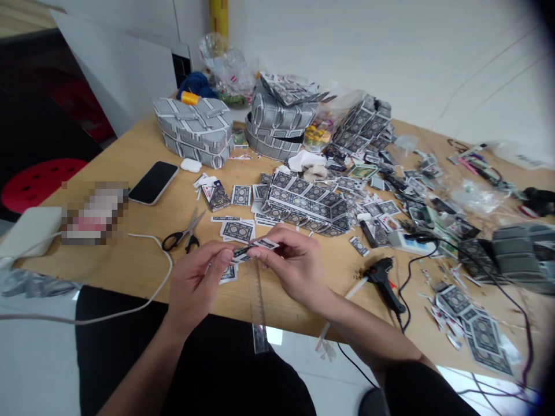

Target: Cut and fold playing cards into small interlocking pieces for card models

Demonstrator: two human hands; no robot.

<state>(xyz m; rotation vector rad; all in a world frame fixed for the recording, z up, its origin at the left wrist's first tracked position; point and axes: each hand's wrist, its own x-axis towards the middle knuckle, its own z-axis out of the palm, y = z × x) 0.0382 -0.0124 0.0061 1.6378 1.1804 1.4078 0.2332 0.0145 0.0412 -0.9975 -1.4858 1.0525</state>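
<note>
Between my two hands, near the table's front edge, is a small patterned playing card piece (pixel 241 253). My left hand (pixel 197 280) pinches its left end between thumb and fingers. At the other end, my right hand (pixel 295 263) is closed with the thumb on top and a light-edged strip (pixel 265 243) at the fingertips. Beneath the hands a clear ruler (pixel 256 306) juts over the table edge. More cut playing cards (pixel 238 230) lie just beyond the hands. Black-handled scissors (pixel 185 232) rest to the left, blades parted. A box built of cards (pixel 306 202) sits behind.
A black glue gun (pixel 384 286) with its cord lies right of my right arm. A phone (pixel 154 182) and a white cable (pixel 167 271) are at left. Card-covered boxes (pixel 195 127) stand at the back. Loose cards and scraps (pixel 472 323) cover the right side.
</note>
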